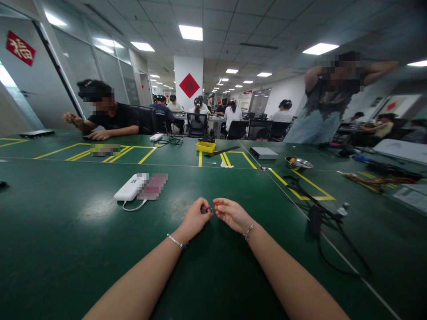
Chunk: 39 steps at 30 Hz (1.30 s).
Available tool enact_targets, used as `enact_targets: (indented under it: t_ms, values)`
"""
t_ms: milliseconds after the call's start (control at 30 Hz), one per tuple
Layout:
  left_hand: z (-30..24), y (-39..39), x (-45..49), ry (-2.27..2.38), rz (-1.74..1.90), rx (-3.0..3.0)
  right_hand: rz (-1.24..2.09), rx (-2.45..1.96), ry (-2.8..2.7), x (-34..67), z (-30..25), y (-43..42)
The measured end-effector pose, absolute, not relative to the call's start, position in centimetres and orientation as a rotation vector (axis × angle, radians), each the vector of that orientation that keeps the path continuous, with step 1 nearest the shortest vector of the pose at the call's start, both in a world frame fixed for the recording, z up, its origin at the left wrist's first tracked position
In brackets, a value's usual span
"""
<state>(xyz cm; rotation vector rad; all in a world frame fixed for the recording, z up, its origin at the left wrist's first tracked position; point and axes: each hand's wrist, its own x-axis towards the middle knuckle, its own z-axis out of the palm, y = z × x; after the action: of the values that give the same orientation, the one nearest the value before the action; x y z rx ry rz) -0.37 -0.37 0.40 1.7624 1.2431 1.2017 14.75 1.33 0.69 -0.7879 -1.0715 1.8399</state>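
Just above the green table (100, 253), my two hands meet near the middle of the view. My left hand (197, 217) pinches a small dark part (209, 210) with a bit of red on it; its kind is too small to make out. Between the thumb and fingers of my right hand (233, 215) sits a small orange piece (216, 204). The two pieces are close together but look apart. Part of each piece is hidden by the fingers.
A white power bank (128, 187) with a cable lies ahead on the left. Black cables with an adapter (315, 221) lie to the right. Farther back are a yellow tray (206, 146), a metal bowl (298, 163) and a grey box (263, 153). A co-worker (110, 113) sits across at left.
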Motion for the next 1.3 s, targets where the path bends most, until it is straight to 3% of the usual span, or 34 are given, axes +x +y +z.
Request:
enact_targets:
  t_ms: [733,1133,1300]
  values:
    - [0.9,-0.9,-0.6,1.441,1.222,2.2,1.573,-1.109,-1.31,13.9,0.5,1.2]
    - [1.0,-0.9,-0.7,1.348,1.415,2.129,2.074,-0.633,-1.049,13.7,1.1,0.2]
    - [0.9,-0.9,-0.4,1.277,1.384,2.07,2.083,-0.492,-1.017,13.6,0.9,0.1]
